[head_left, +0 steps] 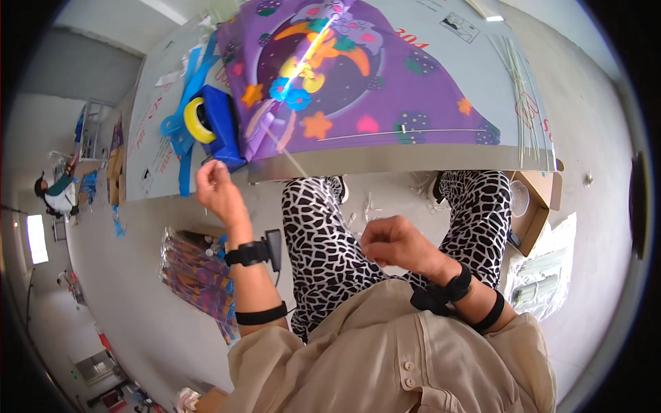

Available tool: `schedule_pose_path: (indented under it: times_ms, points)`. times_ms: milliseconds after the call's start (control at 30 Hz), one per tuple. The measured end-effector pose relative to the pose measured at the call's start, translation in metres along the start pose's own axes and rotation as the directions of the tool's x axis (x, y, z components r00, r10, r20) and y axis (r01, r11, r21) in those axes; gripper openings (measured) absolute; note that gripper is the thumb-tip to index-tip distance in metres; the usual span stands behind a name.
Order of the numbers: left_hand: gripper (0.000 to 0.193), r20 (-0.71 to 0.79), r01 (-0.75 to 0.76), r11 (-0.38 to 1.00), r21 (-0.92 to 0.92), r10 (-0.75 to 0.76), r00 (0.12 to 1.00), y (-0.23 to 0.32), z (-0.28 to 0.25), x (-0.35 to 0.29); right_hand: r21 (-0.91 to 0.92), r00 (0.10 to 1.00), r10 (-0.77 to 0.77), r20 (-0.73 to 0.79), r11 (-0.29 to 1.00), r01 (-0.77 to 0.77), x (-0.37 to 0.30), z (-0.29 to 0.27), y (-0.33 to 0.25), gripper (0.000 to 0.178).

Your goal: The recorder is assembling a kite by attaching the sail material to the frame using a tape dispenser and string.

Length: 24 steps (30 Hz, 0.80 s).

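Purple printed sheet [380,98] beyond right hand [401,244], tape dispenser [220,125] near left hand [222,194]

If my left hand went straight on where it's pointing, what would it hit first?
Your left hand would probably meet the blue tape dispenser first, though depth is hard to judge here.

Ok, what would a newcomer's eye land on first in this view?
Probably the purple sheet, printed with orange stars, on the table at upper middle. Next, the blue tape dispenser at its left edge, just beyond the left hand. Then the black-and-white trousers, mid-picture, below the table's near edge.
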<state>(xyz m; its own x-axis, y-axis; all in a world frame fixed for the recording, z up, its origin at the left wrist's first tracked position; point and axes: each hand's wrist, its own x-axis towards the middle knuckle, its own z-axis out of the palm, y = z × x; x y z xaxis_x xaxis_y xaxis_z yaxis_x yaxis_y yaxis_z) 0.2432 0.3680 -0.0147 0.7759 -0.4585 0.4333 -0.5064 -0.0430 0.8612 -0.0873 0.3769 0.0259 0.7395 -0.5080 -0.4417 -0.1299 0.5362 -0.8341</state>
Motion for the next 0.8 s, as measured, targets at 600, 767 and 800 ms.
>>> schedule_pose_path:
  times_ms: [600,767,800]
  points:
    - [0.013,0.294,0.632,0.758,0.159,-0.648,0.703,-0.03,-0.023,0.109,-0.08,0.971,-0.059,0.231,0.994,0.079,0.043,0.085,0.029,0.006]
    - [0.013,0.442,0.82,0.546,-0.173,-0.701,0.56,-0.023,-0.032,0.119,-0.052,0.975,-0.018,0.223,0.998,0.03,0.045,0.103,0.035,0.006]
    - [0.015,0.427,0.805,0.576,-0.141,-0.698,0.575,-0.008,-0.027,0.115,-0.014,0.979,-0.013,0.203,1.0,0.016,0.046,0.103,0.036,0.007]
